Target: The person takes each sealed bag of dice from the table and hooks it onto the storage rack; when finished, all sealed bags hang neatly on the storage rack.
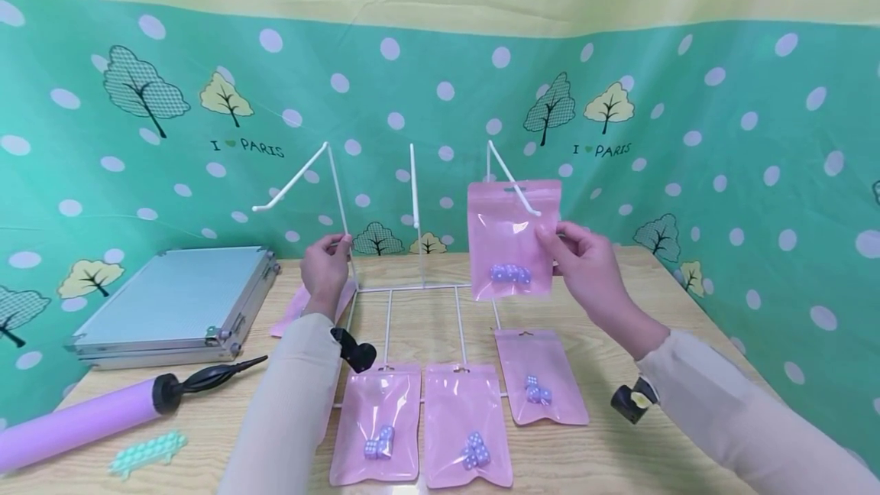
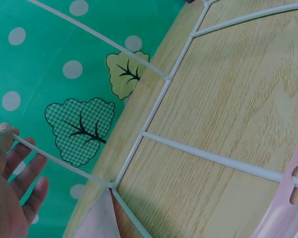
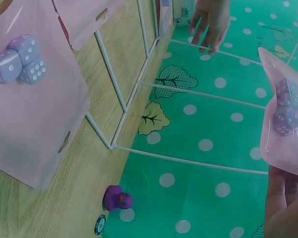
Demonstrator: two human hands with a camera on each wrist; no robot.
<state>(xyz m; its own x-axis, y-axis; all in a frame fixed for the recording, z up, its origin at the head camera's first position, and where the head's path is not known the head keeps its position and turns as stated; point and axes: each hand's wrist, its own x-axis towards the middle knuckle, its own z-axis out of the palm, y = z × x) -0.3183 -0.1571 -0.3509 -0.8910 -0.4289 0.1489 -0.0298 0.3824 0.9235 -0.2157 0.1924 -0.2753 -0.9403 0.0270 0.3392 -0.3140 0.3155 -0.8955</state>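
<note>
Right hand (image 1: 584,262): raised above the counter (image 1: 619,449), fingers and thumb pinching the right edge of a pink pouch (image 1: 512,239). The pouch hangs by its top slot on the right-most hook (image 1: 514,182) of a white wire rack (image 1: 412,281); several pale purple dice (image 1: 510,273) sit in its lower part. In the right wrist view the same pouch (image 3: 288,119) shows at the right edge above the fingers (image 3: 283,198).

Left hand (image 1: 326,266): fingers curled round the left upright of the rack, just below the left hook (image 1: 292,186). The left wrist view shows its fingers (image 2: 25,173) lying against a thin white wire.

Rack: stands upright at the back of the counter, its grid base lying flat on the wood; middle hook bare.

On the counter, front: three more pink pouches with dice, two side by side (image 1: 376,426) (image 1: 467,425) and one to the right (image 1: 541,376). A further pink pouch (image 1: 292,312) lies partly hidden behind the left forearm.

On the counter, left: a silver metal case (image 1: 172,304), closed; a purple hand pump (image 1: 89,415) with black nozzle; a small mint green piece (image 1: 147,453).

Back edge, right wrist view only: a small purple duck (image 3: 118,198) and a round token (image 3: 100,225).
</note>
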